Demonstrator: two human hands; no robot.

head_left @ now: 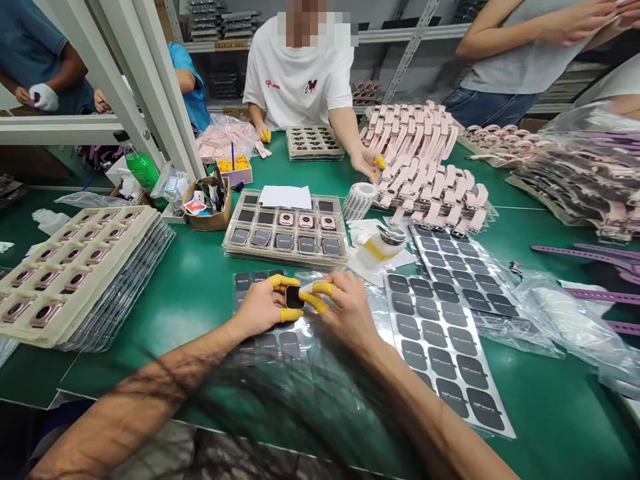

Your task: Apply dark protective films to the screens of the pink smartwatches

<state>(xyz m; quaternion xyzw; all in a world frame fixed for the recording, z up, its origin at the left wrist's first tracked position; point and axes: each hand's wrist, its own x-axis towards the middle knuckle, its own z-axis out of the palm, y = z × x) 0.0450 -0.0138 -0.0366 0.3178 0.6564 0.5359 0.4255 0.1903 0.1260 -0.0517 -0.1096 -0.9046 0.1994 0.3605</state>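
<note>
My left hand (264, 303), with yellow finger cots, is closed on a small smartwatch case (294, 297) whose dark screen faces up. A white wipe (311, 288) is pinched in my right hand (345, 307), also in yellow finger cots, and it meets the right edge of the watch case. Beneath both hands lies a sheet of dark square films (265, 347), partly covered by clear plastic. Just beyond stands a tray (285, 257) of watch cases, some with dark square films over them, and a white paper on its back edge.
Stacked trays of watches (115, 287) stand at left. Right of my hands are film sheets (440, 333), a pump bottle (383, 247) and a label roll (360, 200). Pink-strapped watches (430, 190) are heaped farther back. A box of supplies (207, 203) stands ahead. A co-worker (305, 80) sits opposite.
</note>
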